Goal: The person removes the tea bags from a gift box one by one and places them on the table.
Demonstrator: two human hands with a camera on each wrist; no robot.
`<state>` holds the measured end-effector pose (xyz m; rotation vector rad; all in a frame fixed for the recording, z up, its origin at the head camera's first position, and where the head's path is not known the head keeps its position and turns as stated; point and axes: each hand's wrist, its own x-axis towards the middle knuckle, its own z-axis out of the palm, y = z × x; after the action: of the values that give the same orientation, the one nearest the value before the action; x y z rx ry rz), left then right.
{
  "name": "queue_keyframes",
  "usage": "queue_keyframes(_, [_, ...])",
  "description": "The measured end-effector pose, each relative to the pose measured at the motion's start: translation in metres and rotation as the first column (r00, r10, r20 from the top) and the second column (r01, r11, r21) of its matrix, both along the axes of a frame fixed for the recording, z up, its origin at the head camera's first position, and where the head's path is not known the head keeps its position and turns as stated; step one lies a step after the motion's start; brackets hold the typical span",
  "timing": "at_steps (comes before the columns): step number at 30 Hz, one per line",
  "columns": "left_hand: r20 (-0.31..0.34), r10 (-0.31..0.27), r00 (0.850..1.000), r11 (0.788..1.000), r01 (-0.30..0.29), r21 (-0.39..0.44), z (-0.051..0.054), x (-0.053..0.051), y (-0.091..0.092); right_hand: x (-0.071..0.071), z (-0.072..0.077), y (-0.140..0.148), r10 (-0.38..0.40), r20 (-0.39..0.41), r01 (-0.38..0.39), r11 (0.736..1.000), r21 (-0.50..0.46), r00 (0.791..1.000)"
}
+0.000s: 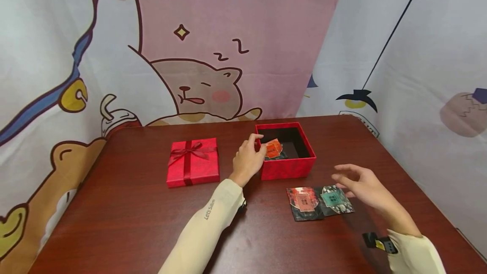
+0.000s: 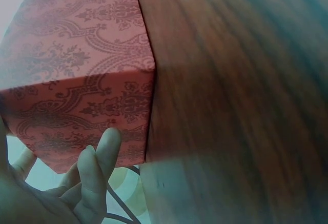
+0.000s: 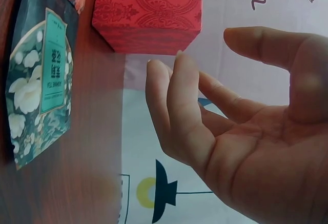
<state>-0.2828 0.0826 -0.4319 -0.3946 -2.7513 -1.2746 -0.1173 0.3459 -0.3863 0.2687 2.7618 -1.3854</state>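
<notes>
A red patterned box (image 1: 287, 169) stands lidless, its dark interior showing. Inside, near its left wall, lies an orange-and-dark packet (image 1: 273, 149). My left hand (image 1: 247, 160) holds the box's left rim, thumb and index finger at the top edge; other fingers (image 2: 105, 155) show beside the patterned wall in the left wrist view. My right hand (image 1: 361, 185) hovers above the table with loosely bent fingers, holding nothing. Closest to it is a green-labelled floral tea packet (image 1: 336, 200). A red-labelled packet (image 1: 304, 204) lies flat to the left, touching or overlapping it.
To the left of the box sits a red lid (image 1: 203, 168) with a dark red ribbon bow. All this rests on a brown wooden table (image 1: 133, 223). Behind it hangs a cartoon-printed cloth (image 1: 281, 54), which also runs along both sides.
</notes>
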Motion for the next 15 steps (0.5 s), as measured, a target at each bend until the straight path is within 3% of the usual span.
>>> queue_keyframes(15, [0.002, 0.003, 1.000, 1.000, -0.003, -0.005, -0.0012, -0.0008, 0.0011, -0.0033, 0.0087, -0.0076, 0.025, -0.008, -0.025, 1.000, -0.011, 1.000])
